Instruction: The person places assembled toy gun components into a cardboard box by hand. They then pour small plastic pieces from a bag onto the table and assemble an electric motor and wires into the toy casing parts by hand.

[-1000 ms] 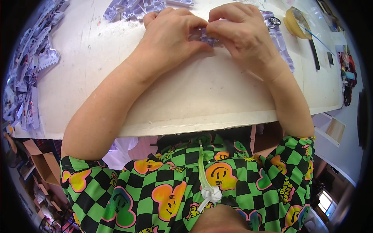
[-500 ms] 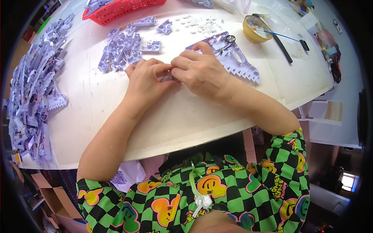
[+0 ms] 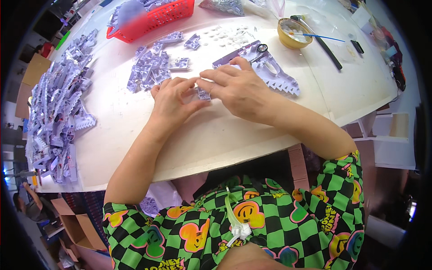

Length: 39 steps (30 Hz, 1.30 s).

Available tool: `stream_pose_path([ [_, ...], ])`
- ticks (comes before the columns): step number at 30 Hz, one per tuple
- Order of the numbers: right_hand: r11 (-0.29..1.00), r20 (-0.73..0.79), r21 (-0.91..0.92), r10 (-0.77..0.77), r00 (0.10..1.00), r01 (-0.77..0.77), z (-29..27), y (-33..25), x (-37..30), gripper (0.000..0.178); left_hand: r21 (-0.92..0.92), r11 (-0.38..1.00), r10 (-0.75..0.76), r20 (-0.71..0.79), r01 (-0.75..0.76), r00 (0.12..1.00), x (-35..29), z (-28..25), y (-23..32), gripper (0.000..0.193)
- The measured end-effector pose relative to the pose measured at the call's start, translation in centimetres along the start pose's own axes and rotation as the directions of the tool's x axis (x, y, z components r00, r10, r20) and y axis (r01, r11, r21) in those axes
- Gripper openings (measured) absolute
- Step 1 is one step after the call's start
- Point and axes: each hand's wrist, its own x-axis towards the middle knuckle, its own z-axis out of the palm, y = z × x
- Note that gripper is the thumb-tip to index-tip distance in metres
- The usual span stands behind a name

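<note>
Near the table's middle, a small lavender plastic part point(image 3: 204, 94) with a ribbed or divided inside shows between my hands. My left hand point(image 3: 172, 102) grips it, thumb at its lower edge and fingers curled above. My right hand point(image 3: 243, 93) comes from the other side, its fingers pressed together with the tips against the part's top; what lies under them is hidden. Just beyond my right hand is a larger lavender plastic shell point(image 3: 281, 82) with a saw-toothed edge, a small black round piece point(image 3: 262, 48) and thin wires on it.
A pile of small lavender parts point(image 3: 150, 67) lies beyond my left hand. At the far left is a big heap of toothed shells point(image 3: 60, 112). Behind stand a red basket point(image 3: 155, 22) and scattered white discs point(image 3: 225, 37). A yellow bowl point(image 3: 292, 41) and a hammer point(image 3: 328, 53) are at the right.
My right fingers have straightened a little and lifted, so more of the small plastic part shows. The blue stick now lies lower across the bowl. The whole view has shifted slightly.
</note>
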Motion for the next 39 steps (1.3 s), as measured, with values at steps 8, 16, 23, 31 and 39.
stream_pose_path([
  [8, 0.989, -0.124, 0.146, 0.041, 0.991, -0.023, -1.2, 0.2, 0.2, 0.022, 0.346, 0.928, 0.194, -0.141, -0.135, 0.971, 7.7, -0.1, -2.5, 0.029],
  [16, 0.952, -0.140, 0.222, 0.244, 0.960, -0.210, -2.6, 2.3, 0.4, 0.026, 0.478, 0.872, 0.114, 0.009, -0.104, 0.993, 11.9, 3.4, -4.0, 0.015],
  [23, 0.940, -0.168, 0.238, 0.287, 0.943, -0.244, -2.8, 3.5, 0.2, 0.025, 0.413, 0.908, 0.112, -0.070, -0.073, 0.991, 11.5, 3.6, -4.1, 0.011],
  [31, 0.941, -0.166, 0.233, 0.286, 0.944, -0.244, -2.8, 3.9, 0.2, 0.025, 0.452, 0.884, 0.122, 0.021, -0.118, 0.992, 11.4, 3.0, -3.6, 0.016],
  [39, 0.938, -0.146, 0.221, 0.302, 0.942, -0.266, -2.0, 4.8, 0.2, 0.023, 0.330, 0.942, 0.105, -0.093, -0.069, 0.990, 11.7, 2.9, -4.0, 0.019],
])
